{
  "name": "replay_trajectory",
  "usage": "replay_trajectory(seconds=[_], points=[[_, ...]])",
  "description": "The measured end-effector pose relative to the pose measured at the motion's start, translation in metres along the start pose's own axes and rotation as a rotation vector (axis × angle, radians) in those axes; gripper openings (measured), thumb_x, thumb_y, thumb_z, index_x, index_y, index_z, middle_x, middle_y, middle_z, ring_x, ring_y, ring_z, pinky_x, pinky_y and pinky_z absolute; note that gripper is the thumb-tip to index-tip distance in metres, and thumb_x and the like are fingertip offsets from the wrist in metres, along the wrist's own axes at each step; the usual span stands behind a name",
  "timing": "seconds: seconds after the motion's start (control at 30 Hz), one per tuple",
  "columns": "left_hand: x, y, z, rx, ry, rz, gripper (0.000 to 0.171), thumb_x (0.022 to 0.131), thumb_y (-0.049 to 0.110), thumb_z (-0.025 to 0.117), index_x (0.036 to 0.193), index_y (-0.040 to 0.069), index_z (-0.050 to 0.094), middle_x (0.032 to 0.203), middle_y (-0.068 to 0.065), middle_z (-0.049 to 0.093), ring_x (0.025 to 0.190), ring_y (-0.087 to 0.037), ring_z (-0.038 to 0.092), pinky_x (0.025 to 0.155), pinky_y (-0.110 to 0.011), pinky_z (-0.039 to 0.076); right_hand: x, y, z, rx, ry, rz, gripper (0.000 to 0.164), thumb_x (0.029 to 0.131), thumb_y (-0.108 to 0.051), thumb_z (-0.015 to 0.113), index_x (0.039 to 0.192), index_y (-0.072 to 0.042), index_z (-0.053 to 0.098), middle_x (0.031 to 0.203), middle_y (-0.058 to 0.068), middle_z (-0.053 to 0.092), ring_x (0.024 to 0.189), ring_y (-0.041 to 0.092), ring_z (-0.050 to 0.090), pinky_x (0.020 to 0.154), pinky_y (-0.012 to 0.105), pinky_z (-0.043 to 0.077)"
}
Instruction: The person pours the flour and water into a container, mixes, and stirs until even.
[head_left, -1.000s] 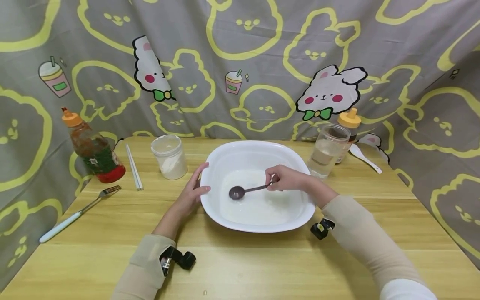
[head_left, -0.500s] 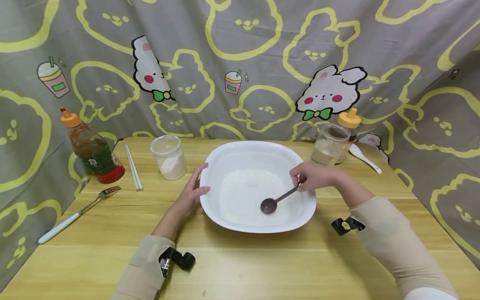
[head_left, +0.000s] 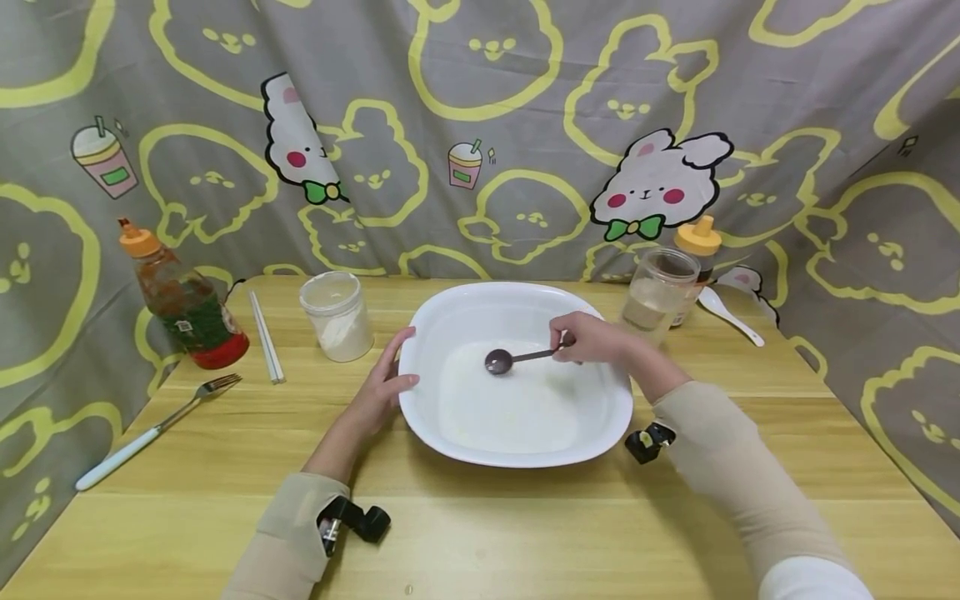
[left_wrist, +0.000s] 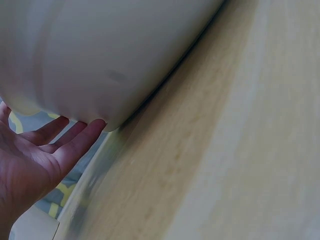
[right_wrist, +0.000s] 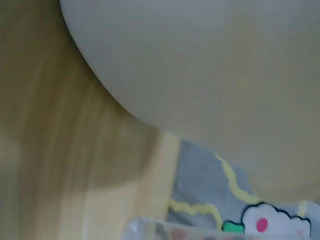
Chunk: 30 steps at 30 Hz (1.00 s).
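A white basin point(head_left: 420, 429) stands mid-table with whitish, shiny liquid over its bottom. At its left side my left hand point(head_left: 378, 392) holds the rim, thumb over the edge; in the left wrist view, its fingers point(left_wrist: 82, 140) reach against the basin's outer wall point(left_wrist: 115, 55). My right hand point(head_left: 588, 339) is over the basin's right part, pinching the handle of a dark brown spoon point(head_left: 498, 361). The spoon's bowl lies left of that hand, over the liquid. In the right wrist view the outer wall point(right_wrist: 200, 75) fills the upper part, and the hand is hidden.
Left of the basin stand a jar of white powder point(head_left: 341, 325), chopsticks point(head_left: 267, 337), a fork point(head_left: 157, 432) and a red sauce bottle point(head_left: 191, 312). At back right are a jar of clear liquid point(head_left: 656, 300), a yellow-capped bottle point(head_left: 697, 237) and a white spoon point(head_left: 729, 315).
My right hand swept the spoon rightward and nearer the basin's front, then back left and farther from me. The left hand stays at the basin's side.
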<state>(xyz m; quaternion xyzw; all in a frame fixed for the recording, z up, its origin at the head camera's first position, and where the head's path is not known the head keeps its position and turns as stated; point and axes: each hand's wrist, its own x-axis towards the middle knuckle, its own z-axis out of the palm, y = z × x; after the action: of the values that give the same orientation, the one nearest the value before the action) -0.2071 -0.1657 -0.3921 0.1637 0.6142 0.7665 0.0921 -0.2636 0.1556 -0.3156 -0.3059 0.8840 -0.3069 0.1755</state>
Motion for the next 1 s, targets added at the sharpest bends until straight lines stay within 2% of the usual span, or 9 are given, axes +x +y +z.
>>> replay_trajectory(seconds=[0.1,0.2,0.33,0.43,0.57,0.7,0.8,0.9,1.0], points=[[0.0,0.0,0.001,-0.002,-0.006,0.003,0.068,0.077,0.004,0.047,0.136,0.018,0.016,0.123,-0.031,0.026,0.104,-0.047,0.036,0.067,-0.045,0.048,0.006,-0.001,0.01,0.086,-0.042,-0.039,0.005,0.077,0.003,0.055,0.078,-0.001,0.053,0.049,0.001,0.045,0.045,0.012,0.04,0.047,0.023,0.033],[0.0,0.0,0.001,0.001,-0.009,0.001,0.068,0.077,0.005,0.047,0.136,0.018,0.016,0.122,-0.031,0.027,0.103,-0.046,0.037,0.068,-0.045,0.048,0.007,-0.003,0.017,0.134,-0.106,-0.03,0.005,0.078,0.003,0.055,0.079,-0.002,0.053,0.049,0.001,0.045,0.047,0.014,0.04,0.048,0.023,0.033],[0.0,0.001,0.002,0.001,-0.008,-0.003,0.069,0.077,0.004,0.047,0.136,0.018,0.016,0.122,-0.031,0.028,0.103,-0.046,0.037,0.069,-0.045,0.048,-0.001,-0.008,0.019,0.123,-0.201,-0.027,0.007,0.077,0.003,0.054,0.079,-0.003,0.053,0.05,0.002,0.046,0.048,0.016,0.041,0.048,0.023,0.034],[-0.001,0.002,0.002,-0.002,0.002,-0.007,0.069,0.077,0.003,0.047,0.136,0.019,0.016,0.123,-0.03,0.027,0.104,-0.046,0.036,0.069,-0.045,0.048,-0.01,-0.011,0.012,0.079,-0.233,-0.044,0.009,0.076,0.005,0.054,0.078,-0.004,0.053,0.051,0.002,0.046,0.047,0.014,0.041,0.047,0.022,0.035],[-0.002,0.003,0.0,0.0,0.005,-0.004,0.069,0.077,0.003,0.047,0.136,0.018,0.016,0.122,-0.031,0.028,0.103,-0.045,0.038,0.067,-0.044,0.049,-0.017,-0.012,-0.002,-0.012,-0.178,-0.026,0.009,0.074,0.006,0.054,0.076,-0.003,0.053,0.055,0.001,0.048,0.047,0.012,0.041,0.046,0.023,0.035],[-0.002,0.002,-0.001,0.004,-0.001,-0.001,0.068,0.077,0.004,0.047,0.136,0.018,0.016,0.12,-0.032,0.028,0.1,-0.043,0.041,0.066,-0.044,0.049,-0.015,-0.008,-0.01,-0.072,-0.078,0.053,0.009,0.074,0.005,0.054,0.077,-0.003,0.053,0.057,0.002,0.049,0.049,0.013,0.043,0.047,0.024,0.035],[-0.002,0.001,-0.001,0.012,0.001,-0.005,0.069,0.077,0.004,0.047,0.137,0.018,0.015,0.121,-0.032,0.028,0.1,-0.042,0.042,0.066,-0.045,0.049,-0.009,-0.004,-0.007,-0.063,-0.032,0.081,0.008,0.073,0.004,0.054,0.077,-0.003,0.053,0.055,0.001,0.049,0.048,0.013,0.043,0.047,0.024,0.035],[-0.002,0.001,-0.001,0.016,-0.002,-0.001,0.069,0.077,0.004,0.048,0.137,0.018,0.015,0.121,-0.033,0.028,0.1,-0.042,0.041,0.067,-0.045,0.049,0.001,-0.004,0.002,-0.023,-0.017,0.043,0.008,0.072,0.005,0.054,0.077,-0.001,0.053,0.052,0.001,0.048,0.046,0.012,0.042,0.045,0.023,0.035],[-0.002,0.0,-0.001,0.011,-0.003,0.002,0.069,0.077,0.005,0.048,0.137,0.019,0.016,0.12,-0.032,0.029,0.101,-0.043,0.041,0.067,-0.045,0.049,0.009,-0.006,0.014,0.048,-0.042,0.016,0.006,0.073,0.003,0.055,0.078,0.0,0.053,0.05,0.001,0.047,0.046,0.011,0.042,0.045,0.022,0.034]])
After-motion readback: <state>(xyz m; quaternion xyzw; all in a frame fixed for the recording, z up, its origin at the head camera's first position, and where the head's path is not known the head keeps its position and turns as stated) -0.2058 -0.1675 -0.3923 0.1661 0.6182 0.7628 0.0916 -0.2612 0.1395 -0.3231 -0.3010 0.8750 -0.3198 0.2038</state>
